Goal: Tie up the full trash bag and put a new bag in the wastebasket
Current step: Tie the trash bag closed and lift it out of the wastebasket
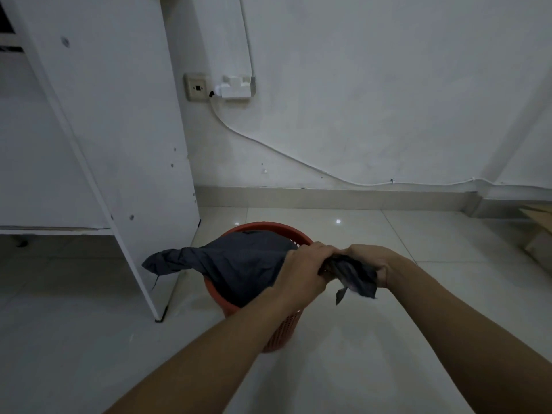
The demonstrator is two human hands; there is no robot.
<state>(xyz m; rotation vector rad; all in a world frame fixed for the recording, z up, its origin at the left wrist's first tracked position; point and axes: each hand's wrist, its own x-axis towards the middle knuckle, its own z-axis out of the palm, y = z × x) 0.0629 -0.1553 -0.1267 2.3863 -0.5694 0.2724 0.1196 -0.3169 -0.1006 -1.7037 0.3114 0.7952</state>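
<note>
Closely flanking the wastebasket on its left stands a white cabinet panel; rightward, glossy pale floor tiles stretch wide toward a cardboard box at the frame's edge. The basket is a round, orange-red plastic lattice. A thin, crinkled dark grey trash bag sits inside it, with one twisted corner jutting left past the rim. At the right rim, the left hand clenches the bunched opposite corner, and the right hand, touching it, grips the loose tail in curled fingers. Behind, a white wall carries a socket and a cable sloping to the baseboard.
</note>
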